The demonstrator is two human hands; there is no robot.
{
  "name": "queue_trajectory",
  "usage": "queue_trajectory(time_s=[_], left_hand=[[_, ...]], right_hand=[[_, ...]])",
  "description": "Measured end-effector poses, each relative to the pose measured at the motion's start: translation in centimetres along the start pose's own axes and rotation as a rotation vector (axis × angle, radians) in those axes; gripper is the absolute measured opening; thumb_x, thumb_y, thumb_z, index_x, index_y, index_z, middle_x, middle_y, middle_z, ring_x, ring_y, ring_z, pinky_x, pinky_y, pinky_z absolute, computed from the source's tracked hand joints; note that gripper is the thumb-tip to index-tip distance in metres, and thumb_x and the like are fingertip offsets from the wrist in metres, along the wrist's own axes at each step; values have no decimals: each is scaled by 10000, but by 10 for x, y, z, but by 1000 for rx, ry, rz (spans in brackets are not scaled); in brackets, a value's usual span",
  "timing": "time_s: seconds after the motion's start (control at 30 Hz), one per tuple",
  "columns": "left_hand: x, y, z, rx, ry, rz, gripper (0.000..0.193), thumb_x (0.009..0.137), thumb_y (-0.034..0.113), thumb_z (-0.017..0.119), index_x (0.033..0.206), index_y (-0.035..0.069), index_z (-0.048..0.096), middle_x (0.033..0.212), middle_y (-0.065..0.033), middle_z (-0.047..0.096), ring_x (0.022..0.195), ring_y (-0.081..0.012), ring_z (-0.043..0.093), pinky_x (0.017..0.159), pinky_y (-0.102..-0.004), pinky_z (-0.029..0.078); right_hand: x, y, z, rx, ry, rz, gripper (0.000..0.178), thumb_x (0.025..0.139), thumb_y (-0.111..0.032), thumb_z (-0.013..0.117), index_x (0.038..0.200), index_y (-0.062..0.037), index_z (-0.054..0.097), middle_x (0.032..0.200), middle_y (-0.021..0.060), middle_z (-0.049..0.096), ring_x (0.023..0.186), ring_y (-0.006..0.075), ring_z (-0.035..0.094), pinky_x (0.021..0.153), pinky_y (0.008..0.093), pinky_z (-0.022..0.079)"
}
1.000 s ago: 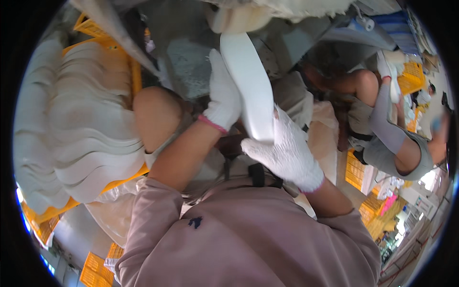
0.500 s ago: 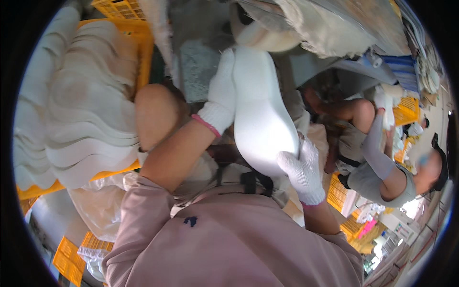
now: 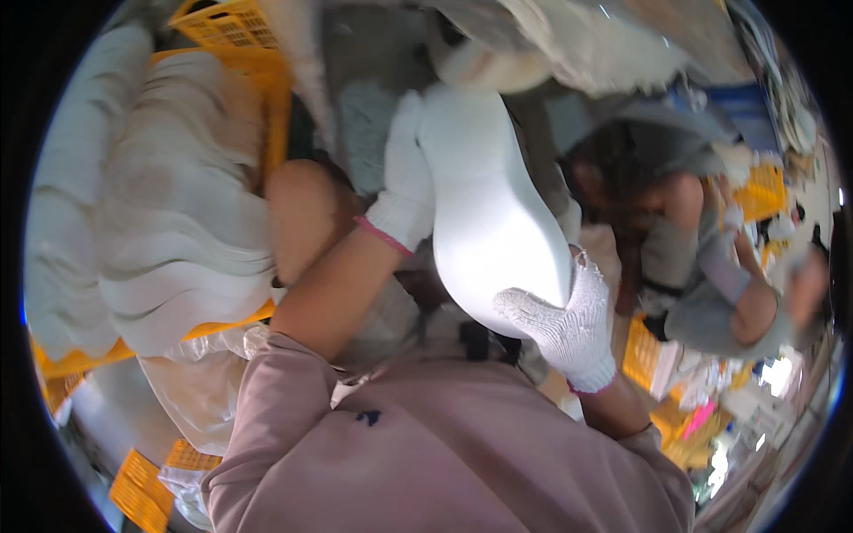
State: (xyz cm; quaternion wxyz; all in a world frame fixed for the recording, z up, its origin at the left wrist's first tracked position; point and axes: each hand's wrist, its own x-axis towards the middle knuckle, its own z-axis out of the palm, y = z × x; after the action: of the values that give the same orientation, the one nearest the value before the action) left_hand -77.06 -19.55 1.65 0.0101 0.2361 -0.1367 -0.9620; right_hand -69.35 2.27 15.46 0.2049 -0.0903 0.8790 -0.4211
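Both my hands, in white knit gloves with pink cuffs, hold one long, smooth white contoured piece (image 3: 502, 226), narrowed in the middle with a broad rounded near end. My left hand (image 3: 404, 169) is closed along its far left edge, its fingertips partly hidden. Gripping the lower right of the rounded end is my right hand (image 3: 573, 324), thumb on the upper face and fingers beneath. The piece's far end meets or lies just under a pale rounded wheel-like part (image 3: 493, 67); whether they touch I cannot tell.
At left, a yellow crate (image 3: 275, 115) holds stacked wavy white pieces (image 3: 178, 195). Plastic sheeting (image 3: 622, 40) hangs at the far side. On the right sits a co-worker in a grey shirt (image 3: 711, 311), near yellow crates (image 3: 640, 355). Another yellow crate (image 3: 142, 489) stands lower left.
My right hand has shifted slightly nearer, its thumb now lying further across the white piece. The piece's near end has moved a little right and nearer. The co-worker's arm has lowered.
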Motion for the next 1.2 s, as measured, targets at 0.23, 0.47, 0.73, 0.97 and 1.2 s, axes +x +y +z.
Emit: queue_trajectory(time_s=[0.23, 0.47, 0.73, 0.97, 1.2], left_hand=[[51, -13, -10, 83, -285, 35, 614, 1158, 486, 385, 1522, 19, 549, 1522, -152, 612, 1383, -285, 598, 1206, -404, 459], [22, -14, -19, 60, 78, 179, 420, 1123, 386, 579, 1330, 41, 699, 1278, -114, 733, 1180, -240, 671, 1106, -377, 521], [-179, 131, -49, 2122, -38, 1204, 178, 905, 199, 780, 1062, 118, 761, 1067, -84, 759, 918, -298, 733, 774, -394, 599], [-153, 194, -44, 2933, -294, -78, 188, 915, 247, 686, 992, 91, 756, 1056, -128, 764, 951, -353, 726, 818, -465, 578], [-229, 251, 0, 2309, 1018, 1682, 420, 873, 262, 831, 1209, 61, 678, 1206, -144, 664, 1198, -399, 610, 1037, -491, 508]], right_hand=[[77, -3, 19, 948, 131, 303, 526, 939, -136, 800, 1403, 54, 641, 1234, 104, 745, 1070, 174, 721, 980, 337, 573], [53, 54, 15, 560, -23, 139, 542, 965, -148, 781, 1439, 53, 612, 1295, 150, 713, 1164, 238, 704, 1039, 388, 562], [-26, 177, -64, -173, 142, 90, 488, 990, -162, 755, 1413, 46, 628, 1282, 161, 702, 1158, 254, 691, 1024, 372, 546], [-13, 198, -65, -507, 179, -98, 443, 1012, -173, 733, 1390, 40, 642, 1270, 171, 692, 1152, 268, 680, 1011, 358, 532], [10, 122, -18, -97, 9, 26, 347, 967, -61, 743, 1294, 53, 727, 1199, 154, 738, 1048, 249, 721, 933, 369, 574]])
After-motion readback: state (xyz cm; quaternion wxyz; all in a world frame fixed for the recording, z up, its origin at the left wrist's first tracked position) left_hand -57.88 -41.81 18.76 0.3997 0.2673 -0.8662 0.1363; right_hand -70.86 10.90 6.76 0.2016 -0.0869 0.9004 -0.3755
